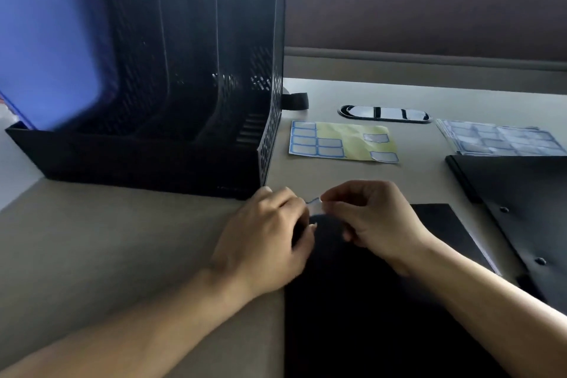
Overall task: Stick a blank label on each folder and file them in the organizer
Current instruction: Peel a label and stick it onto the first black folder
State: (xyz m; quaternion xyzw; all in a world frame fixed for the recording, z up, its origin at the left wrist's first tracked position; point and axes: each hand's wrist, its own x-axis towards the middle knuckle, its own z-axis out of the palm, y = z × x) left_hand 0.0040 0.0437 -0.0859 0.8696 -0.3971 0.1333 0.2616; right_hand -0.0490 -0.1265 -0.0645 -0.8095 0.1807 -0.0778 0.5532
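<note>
A black folder point(383, 301) lies flat on the table in front of me. Just above its top left corner, my left hand point(267, 233) and my right hand point(371, 218) pinch a small blue-edged blank label point(313, 203) between their fingertips. A yellow label sheet point(343, 142) with several blue-framed labels left on it lies beyond the hands. The black mesh organizer point(171, 120) stands upright at the left, with a blue folder point(46, 40) in its leftmost slot.
A stack of further label sheets point(497, 136) lies at the right rear. Another black folder point(521, 193) with round studs lies at the right edge. An oval cable grommet point(383, 113) is set in the table behind the sheet.
</note>
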